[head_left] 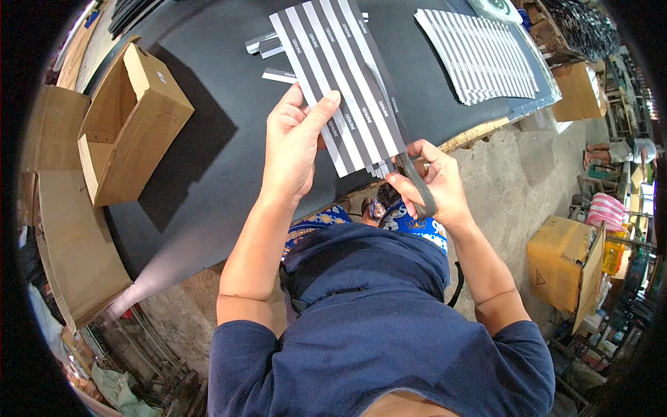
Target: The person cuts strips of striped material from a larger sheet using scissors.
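Observation:
My left hand [295, 142] grips a black-and-white striped sheet [326, 52] printed with "GENUINE", its thumb on top and its fingers behind. On the sheet's right side, my right hand [438, 182] is closed around the dark handles of a pair of scissors [421, 191]. The blades point up along the right-hand stripes, and a dark strip at that edge stands slightly apart from the rest. Several narrow strips [272, 47] lie on the table behind the sheet, partly hidden by it. More strip ends show near the scissors' handles.
A dark-topped table [215, 90] lies before me. An open cardboard box [156, 115] stands at its left, and a stack of striped sheets [479, 55] lies at its right. Another carton [559, 254] sits on the concrete floor to the right. A person's legs [604, 154] show farther right.

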The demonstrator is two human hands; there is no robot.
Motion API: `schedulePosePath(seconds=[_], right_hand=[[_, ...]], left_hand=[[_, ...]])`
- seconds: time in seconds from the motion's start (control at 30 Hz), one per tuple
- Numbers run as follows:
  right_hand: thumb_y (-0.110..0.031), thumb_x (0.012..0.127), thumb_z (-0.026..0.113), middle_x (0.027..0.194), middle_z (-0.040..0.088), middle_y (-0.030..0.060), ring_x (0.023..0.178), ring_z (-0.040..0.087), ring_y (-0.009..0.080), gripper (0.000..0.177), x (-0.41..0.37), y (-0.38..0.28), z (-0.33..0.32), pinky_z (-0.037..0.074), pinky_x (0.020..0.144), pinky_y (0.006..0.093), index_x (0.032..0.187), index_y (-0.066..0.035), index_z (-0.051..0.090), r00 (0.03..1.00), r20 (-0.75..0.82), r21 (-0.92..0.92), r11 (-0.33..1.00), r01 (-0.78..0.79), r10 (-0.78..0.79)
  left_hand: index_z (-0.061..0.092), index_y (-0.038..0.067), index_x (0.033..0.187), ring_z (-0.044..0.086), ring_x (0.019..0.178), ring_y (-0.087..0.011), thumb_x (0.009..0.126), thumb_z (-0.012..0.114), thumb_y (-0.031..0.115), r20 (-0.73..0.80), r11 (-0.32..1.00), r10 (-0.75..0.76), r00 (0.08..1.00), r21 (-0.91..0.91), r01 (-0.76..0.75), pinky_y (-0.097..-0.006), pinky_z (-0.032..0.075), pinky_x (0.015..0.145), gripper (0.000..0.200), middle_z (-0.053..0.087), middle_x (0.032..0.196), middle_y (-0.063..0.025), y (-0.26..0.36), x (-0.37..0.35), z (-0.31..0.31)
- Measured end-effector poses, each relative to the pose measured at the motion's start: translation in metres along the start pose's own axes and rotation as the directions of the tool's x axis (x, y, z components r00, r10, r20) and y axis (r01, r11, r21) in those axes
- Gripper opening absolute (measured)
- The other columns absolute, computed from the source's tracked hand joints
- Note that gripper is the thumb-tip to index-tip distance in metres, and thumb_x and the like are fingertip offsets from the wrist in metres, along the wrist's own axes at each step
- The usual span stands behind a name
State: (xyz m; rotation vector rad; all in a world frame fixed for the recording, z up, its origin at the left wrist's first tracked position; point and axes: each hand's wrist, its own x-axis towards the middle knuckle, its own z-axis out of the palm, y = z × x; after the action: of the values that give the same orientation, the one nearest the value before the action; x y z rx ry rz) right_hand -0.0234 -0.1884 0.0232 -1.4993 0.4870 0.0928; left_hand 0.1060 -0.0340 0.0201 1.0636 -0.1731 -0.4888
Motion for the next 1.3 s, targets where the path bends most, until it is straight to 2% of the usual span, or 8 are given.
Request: schedulePosePath(seconds=[0.17,0.27,0.47,0.6,1.03,1.13,1.17,1.3], right_hand=[[-0.005,0.077,0.073,0.059,0.058,0.0061,0.04,0.049,0.0065,0.028,-0.001,0.0,-0.003,0.037,0.035,0.0214,0.095,0.002,0.053,0.998,0.057,0.056,0.998,0.006,-0.01],[-0.005,0.077,0.073,0.059,0.058,0.006,0.04,0.049,0.007,0.027,0.0,0.001,-0.005,0.037,0.034,0.0222,0.094,0.002,0.053,0.996,0.088,0.072,0.997,-0.016,0.01],[-0.007,0.077,0.073,0.058,0.058,0.0067,0.038,0.049,0.0091,0.031,0.002,0.006,-0.007,0.038,0.033,0.0248,0.096,0.001,0.051,0.987,0.149,0.174,0.981,-0.087,0.061],[-0.008,0.078,0.072,0.058,0.058,0.0076,0.039,0.052,0.0106,0.033,0.007,0.015,-0.011,0.041,0.035,0.0237,0.1,0.003,0.05,0.977,0.213,0.275,0.961,-0.04,-0.021],[-0.006,0.076,0.073,0.064,0.059,0.0067,0.043,0.054,0.0096,0.034,0.009,0.011,-0.005,0.042,0.039,0.0221,0.1,0.005,0.05,0.979,0.195,0.211,0.977,0.012,-0.054],[-0.006,0.076,0.073,0.065,0.059,0.0071,0.043,0.054,0.0096,0.033,0.009,0.009,-0.003,0.042,0.039,0.0224,0.098,0.004,0.051,0.988,0.152,0.072,0.997,0.0,-0.011],[-0.005,0.075,0.073,0.064,0.059,0.0077,0.043,0.054,0.01,0.033,0.01,0.009,-0.004,0.042,0.039,0.0226,0.098,0.005,0.051,0.985,0.174,0.099,0.995,0.007,-0.024],[0.001,0.072,0.07,0.063,0.059,0.0093,0.043,0.055,0.0115,0.032,0.012,0.016,-0.007,0.042,0.038,0.0231,0.098,0.007,0.051,0.981,0.182,0.199,0.98,0.03,-0.067]], left_hand=[[0.059,0.002,0.106,0.065,0.072,-0.0069,0.089,0.062,0.03,-0.022,0.995,-0.026,0.999,0.093,0.028,-0.0219,0.055,0.054,0.034,0.066,0.092,-0.0056,0.009,0.012,-0.01],[0.06,0.0,0.102,0.065,0.064,-0.009,0.09,0.061,0.027,-0.095,0.997,-0.009,0.995,0.081,0.017,-0.0229,0.056,0.054,0.03,0.067,0.086,-0.0078,0.013,0.024,-0.016],[0.063,-0.001,0.097,0.065,0.064,-0.0087,0.09,0.06,0.021,-0.054,0.991,0.014,0.998,0.134,-0.006,-0.0225,0.055,0.053,0.023,0.067,0.081,-0.0079,0.008,0.022,-0.011],[0.063,-0.001,0.094,0.064,0.063,-0.0079,0.09,0.061,0.022,-0.056,0.981,-0.02,0.998,0.194,0.031,-0.0221,0.054,0.052,0.024,0.067,0.08,-0.0076,0.001,0.013,-0.007],[0.062,-0.003,0.097,0.066,0.065,-0.0113,0.089,0.06,0.02,-0.099,0.982,-0.184,0.978,0.017,0.187,-0.0233,0.056,0.054,0.024,0.068,0.083,-0.0099,0.003,0.01,-0.013],[0.062,-0.002,0.097,0.067,0.065,-0.0116,0.089,0.061,0.019,-0.052,0.977,-0.212,0.976,-0.022,0.211,-0.0232,0.056,0.054,0.023,0.068,0.083,-0.0102,0.002,0.01,-0.017],[0.063,-0.002,0.097,0.067,0.069,-0.0121,0.089,0.06,0.017,-0.049,0.97,-0.243,0.969,0.001,0.243,-0.0246,0.056,0.061,0.021,0.068,0.086,-0.0101,0.005,0.008,-0.016],[0.063,-0.001,0.096,0.066,0.065,-0.0099,0.088,0.062,0.018,-0.067,0.975,-0.181,0.981,0.117,0.187,-0.0225,0.055,0.057,0.021,0.068,0.083,-0.0087,0.005,0.002,-0.011]])
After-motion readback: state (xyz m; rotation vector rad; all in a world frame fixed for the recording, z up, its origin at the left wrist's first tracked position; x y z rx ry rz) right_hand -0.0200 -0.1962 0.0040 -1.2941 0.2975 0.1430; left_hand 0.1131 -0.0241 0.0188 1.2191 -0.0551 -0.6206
